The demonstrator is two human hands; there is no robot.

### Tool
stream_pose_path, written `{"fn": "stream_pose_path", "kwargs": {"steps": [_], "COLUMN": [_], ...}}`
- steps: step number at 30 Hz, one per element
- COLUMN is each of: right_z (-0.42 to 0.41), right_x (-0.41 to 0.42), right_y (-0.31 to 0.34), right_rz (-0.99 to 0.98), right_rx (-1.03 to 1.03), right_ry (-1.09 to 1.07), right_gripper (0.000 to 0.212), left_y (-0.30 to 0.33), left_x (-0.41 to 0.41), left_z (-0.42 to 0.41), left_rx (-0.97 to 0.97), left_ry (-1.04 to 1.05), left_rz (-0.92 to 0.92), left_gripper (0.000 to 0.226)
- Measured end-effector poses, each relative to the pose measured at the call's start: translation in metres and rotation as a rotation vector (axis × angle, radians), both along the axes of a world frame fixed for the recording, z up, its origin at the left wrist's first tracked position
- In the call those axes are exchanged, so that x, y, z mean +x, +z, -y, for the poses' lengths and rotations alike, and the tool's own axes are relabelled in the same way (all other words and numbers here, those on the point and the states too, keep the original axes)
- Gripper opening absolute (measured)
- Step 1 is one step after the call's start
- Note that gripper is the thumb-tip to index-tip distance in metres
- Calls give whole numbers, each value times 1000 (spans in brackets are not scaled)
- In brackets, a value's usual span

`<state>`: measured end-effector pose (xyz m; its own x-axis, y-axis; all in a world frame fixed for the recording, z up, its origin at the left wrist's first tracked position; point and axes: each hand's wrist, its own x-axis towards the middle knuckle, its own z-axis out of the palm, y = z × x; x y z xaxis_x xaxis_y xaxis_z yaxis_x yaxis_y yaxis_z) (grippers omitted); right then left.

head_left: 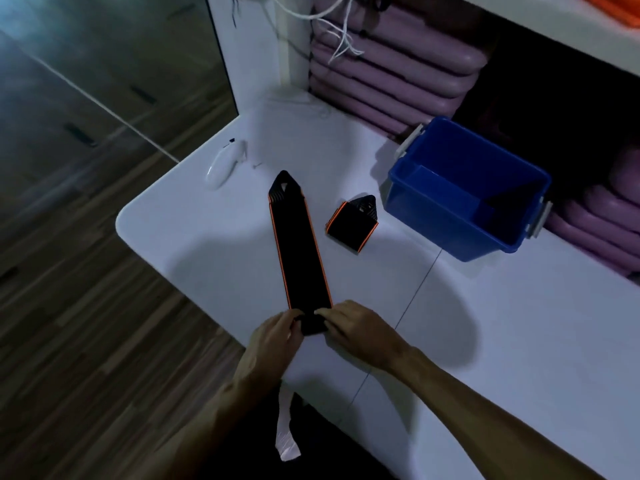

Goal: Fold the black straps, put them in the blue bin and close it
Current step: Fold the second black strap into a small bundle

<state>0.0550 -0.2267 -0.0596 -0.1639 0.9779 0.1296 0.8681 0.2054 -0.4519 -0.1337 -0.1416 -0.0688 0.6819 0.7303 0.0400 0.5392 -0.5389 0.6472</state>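
Observation:
A long black strap [299, 251] with orange edges lies flat on the white table [485, 341], its pointed buckle end away from me. Its near end is turned up into a small fold. My left hand [273, 337] and my right hand [356, 330] pinch that fold from either side. A second black strap [351, 226], folded into a short bundle, rests to the right of the long one. Beyond it stands the blue bin [446, 216], open and without a lid, with white latches on its ends. Its inside looks empty.
A white handheld device [221, 164] lies at the table's far left corner. Stacked purple pads [391, 74] fill the shelf behind the bin, with white cords hanging above. The table's rounded left edge drops to a wooden floor [86, 271]. No bin lid is in view.

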Motion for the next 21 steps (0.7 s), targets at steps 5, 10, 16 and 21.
{"fn": "stream_pose_path", "kwargs": {"steps": [5, 10, 16, 21], "right_z": [-21, -19, 3, 0], "right_x": [0, -5, 13, 13], "right_y": [0, -4, -18, -17], "right_rz": [-182, -209, 35, 19], "right_rx": [-95, -65, -52, 32], "right_ry": [-139, -163, -5, 29], "right_gripper": [24, 26, 53, 41], "left_y": [1, 7, -9, 4], "left_x": [12, 8, -17, -9], "left_z": [-8, -1, 13, 10], "left_rx": [-53, -17, 235, 224], "left_ry": [136, 147, -62, -82], "left_rz": [-34, -64, -211, -160], "left_gripper": [21, 19, 43, 35]}}
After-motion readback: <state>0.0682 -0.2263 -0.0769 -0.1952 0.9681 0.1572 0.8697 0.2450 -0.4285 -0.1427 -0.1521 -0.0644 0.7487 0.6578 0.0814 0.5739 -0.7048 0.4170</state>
